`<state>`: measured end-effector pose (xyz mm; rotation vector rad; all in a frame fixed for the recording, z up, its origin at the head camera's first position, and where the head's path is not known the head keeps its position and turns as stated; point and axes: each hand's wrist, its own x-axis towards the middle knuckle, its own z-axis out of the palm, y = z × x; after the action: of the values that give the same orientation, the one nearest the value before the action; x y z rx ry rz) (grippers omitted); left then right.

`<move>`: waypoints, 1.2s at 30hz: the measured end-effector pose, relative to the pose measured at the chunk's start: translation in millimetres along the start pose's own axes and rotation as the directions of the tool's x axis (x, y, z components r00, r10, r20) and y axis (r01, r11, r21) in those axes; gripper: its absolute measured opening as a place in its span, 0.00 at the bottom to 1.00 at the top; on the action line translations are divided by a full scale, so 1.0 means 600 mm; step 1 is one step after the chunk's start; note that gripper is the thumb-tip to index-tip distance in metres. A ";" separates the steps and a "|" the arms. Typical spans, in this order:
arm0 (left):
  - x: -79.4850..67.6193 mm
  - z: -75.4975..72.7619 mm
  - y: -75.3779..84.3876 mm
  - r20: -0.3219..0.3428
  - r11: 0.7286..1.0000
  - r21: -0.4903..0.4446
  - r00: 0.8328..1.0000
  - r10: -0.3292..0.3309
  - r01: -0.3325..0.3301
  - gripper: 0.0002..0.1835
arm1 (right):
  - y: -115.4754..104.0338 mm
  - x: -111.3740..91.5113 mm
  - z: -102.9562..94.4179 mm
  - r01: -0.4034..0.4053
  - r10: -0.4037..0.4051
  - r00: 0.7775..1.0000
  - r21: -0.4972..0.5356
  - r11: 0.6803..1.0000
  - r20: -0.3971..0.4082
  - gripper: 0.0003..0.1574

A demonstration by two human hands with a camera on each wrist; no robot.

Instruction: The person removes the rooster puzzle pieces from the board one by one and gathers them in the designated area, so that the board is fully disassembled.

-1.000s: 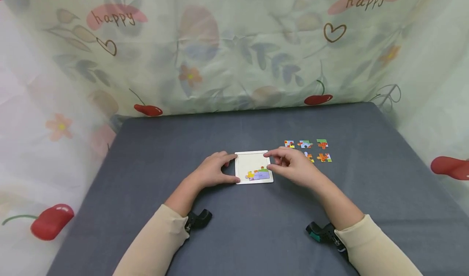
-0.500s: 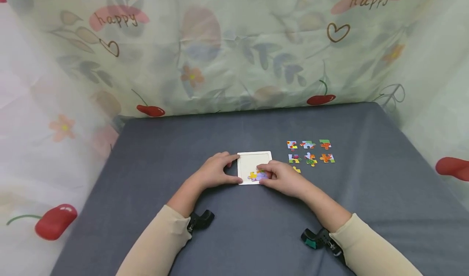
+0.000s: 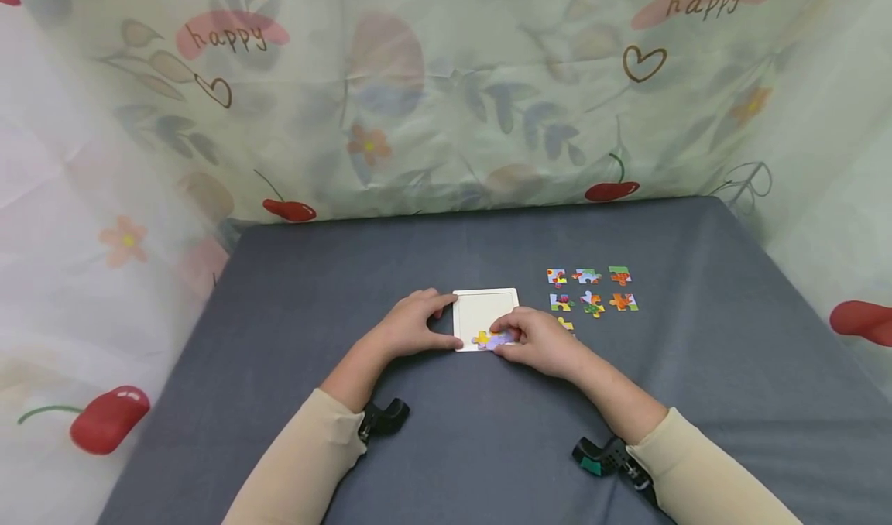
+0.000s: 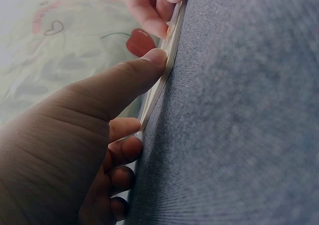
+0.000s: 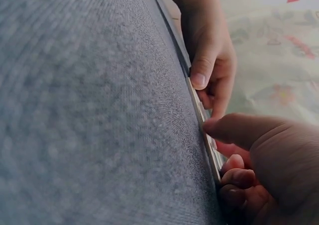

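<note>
In the head view a small white square puzzle tray [image 3: 482, 308] lies flat near the middle of the table. My left hand [image 3: 406, 325] holds its left side, thumb at the near corner and index finger at the far corner. Joined puzzle pieces [image 3: 483, 340], yellow and purple, lie inside along the near side. My right hand [image 3: 542, 341] has thumb and index finger on the right part of these pieces, partly hiding them. The left wrist view shows the left thumb [image 4: 155, 58] on the tray's edge; the right wrist view shows the right thumb [image 5: 215, 126] low at the tray.
Several loose puzzle pieces [image 3: 591, 303] lie in rows right of the tray; a yellow one [image 3: 566, 324] is partly behind the right hand. A dark grey cloth [image 3: 348, 269] covers the table. Printed curtains [image 3: 446, 122] rise behind and at both sides.
My right hand has moved left from the tray's right edge onto the joined pieces. Those pieces sit slightly nearer the tray's near side. The left hand keeps its place on the tray.
</note>
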<state>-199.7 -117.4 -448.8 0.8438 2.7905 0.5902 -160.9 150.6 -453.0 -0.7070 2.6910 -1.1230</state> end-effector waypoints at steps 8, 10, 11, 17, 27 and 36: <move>-0.001 0.001 -0.001 0.000 1.000 -0.002 1.000 -0.013 0.013 0.44 | -0.003 -0.004 -0.003 0.009 -0.013 0.999 0.094 0.995 0.041 0.13; -0.001 0.001 -0.002 0.000 1.000 -0.002 1.000 -0.011 0.011 0.44 | -0.004 -0.008 -0.008 0.039 -0.046 0.997 0.115 0.993 0.055 0.13; -0.001 0.002 -0.003 -0.001 1.000 -0.001 1.000 -0.010 0.010 0.44 | -0.005 -0.010 -0.011 0.056 -0.064 0.996 0.121 0.991 0.062 0.12; -0.001 0.001 -0.001 -0.003 1.000 -0.007 1.000 0.004 -0.004 0.43 | -0.006 -0.020 -0.034 0.092 -0.104 0.990 0.117 0.989 0.100 0.13; 0.001 0.000 0.003 0.002 1.000 -0.006 1.000 -0.005 0.005 0.44 | -0.008 -0.031 -0.071 0.064 -0.071 0.993 0.083 0.994 0.090 0.14; 0.002 0.002 0.001 -0.002 1.000 -0.010 1.000 -0.001 0.001 0.44 | 0.013 -0.054 -0.097 0.024 -0.028 0.999 0.085 0.996 0.037 0.13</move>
<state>-199.9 -116.0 -449.6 0.8404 2.7869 0.6053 -153.1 207.7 -418.7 -0.7437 2.5928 -1.2097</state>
